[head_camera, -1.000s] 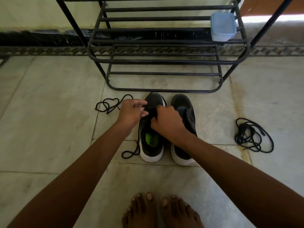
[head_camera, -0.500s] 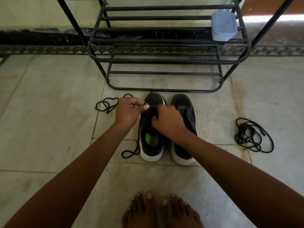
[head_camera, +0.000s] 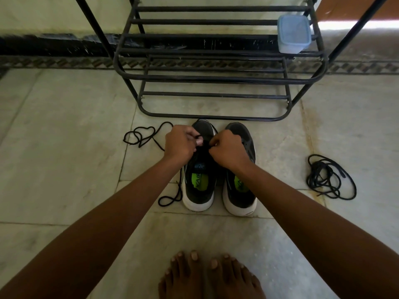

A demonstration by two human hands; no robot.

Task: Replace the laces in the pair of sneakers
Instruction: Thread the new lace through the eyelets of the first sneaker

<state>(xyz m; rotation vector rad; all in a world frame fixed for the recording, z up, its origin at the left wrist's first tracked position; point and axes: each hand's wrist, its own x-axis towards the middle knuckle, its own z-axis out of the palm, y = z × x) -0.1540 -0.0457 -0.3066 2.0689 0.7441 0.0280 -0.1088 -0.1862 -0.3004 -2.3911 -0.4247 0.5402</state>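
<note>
While lidded, tub [head_camera: 294,33] contents unclear.

A black metal shoe rack [head_camera: 220,77] stands on the stone floor [head_camera: 64,126], holding a blue-lidded plastic container [head_camera: 294,34].

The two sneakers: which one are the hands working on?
The left sneaker: both the left hand and right hand pinch the lace over it; the right sneaker lies untouched.

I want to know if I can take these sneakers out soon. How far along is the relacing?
Early. Both hands, left hand and right hand, pinch a black lace at the left sneaker, its ends trailing on the floor. The right sneaker shows no lace. A loose lace bundle lies aside.
</note>
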